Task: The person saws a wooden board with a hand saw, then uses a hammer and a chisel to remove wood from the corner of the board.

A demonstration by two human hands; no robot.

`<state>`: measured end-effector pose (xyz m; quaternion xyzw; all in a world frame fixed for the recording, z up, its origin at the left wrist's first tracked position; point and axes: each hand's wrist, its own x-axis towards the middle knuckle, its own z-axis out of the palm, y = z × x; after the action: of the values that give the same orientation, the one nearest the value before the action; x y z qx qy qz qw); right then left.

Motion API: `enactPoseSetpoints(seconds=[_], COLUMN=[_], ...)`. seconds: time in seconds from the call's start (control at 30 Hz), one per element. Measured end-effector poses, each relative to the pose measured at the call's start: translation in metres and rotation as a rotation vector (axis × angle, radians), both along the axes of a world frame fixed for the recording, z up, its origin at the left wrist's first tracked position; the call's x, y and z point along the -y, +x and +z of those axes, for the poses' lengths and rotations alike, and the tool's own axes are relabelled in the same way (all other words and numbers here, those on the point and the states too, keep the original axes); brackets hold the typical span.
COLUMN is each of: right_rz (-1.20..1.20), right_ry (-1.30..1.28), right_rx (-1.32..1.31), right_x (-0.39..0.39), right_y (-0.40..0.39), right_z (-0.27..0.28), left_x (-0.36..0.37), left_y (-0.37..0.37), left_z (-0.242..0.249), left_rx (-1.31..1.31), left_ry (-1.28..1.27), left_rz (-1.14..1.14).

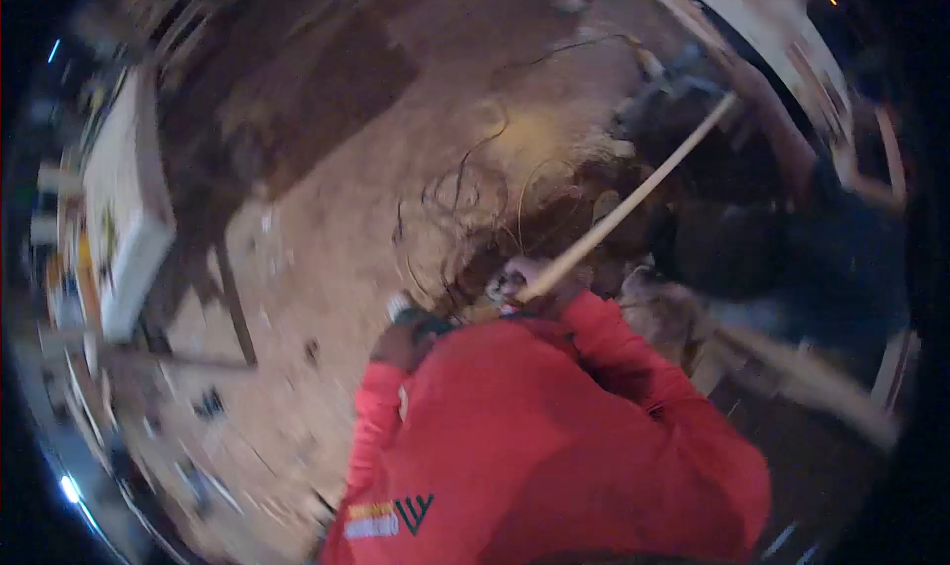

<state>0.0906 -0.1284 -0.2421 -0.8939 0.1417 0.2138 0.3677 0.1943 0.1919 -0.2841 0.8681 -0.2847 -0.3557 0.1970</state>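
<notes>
Gripping the wooden stick [631,197], which runs from centre to upper right, your right hand [531,272] sits apart from your left hand [398,345], whose hold I can't tell; careless swinging could strike the upper-right clutter [681,100].

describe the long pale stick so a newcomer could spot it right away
Find the red shirt at the bottom centre, then follow its right sleeve up to the right hand. From there the pale stick slants toward the upper right. Its long, straight, light line sets it apart from the thin, curling cables on the floor to its left.
</notes>
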Motion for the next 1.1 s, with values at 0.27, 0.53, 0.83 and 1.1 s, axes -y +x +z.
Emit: enactPoseSetpoints(seconds=[0.27, 0.53, 0.83, 1.1], right_rz=[0.144, -0.149, -0.31, -0.371], right_ry=[0.008, -0.151, -0.101, -0.091], right_rx=[0.113, -0.199, -0.11, -0.034], right_x=[-0.162, -0.184, -0.174, -0.103], right_y=[0.078, 0.136, 0.223, 0.314], right_z=[0.021, 0.045, -0.015, -0.016], left_x=[-0.162, -0.142, -0.037, 0.033], left_y=[0.219, 0.296, 0.376, 0.514], left_z=[0.063, 0.061, 0.042, 0.035], left_rx=[0.063, 0.016, -0.144, 0.043], left_ry=[0.036, -0.058, -0.036, -0.041], left_rz=[0.025, -0.068, -0.504, -0.483])
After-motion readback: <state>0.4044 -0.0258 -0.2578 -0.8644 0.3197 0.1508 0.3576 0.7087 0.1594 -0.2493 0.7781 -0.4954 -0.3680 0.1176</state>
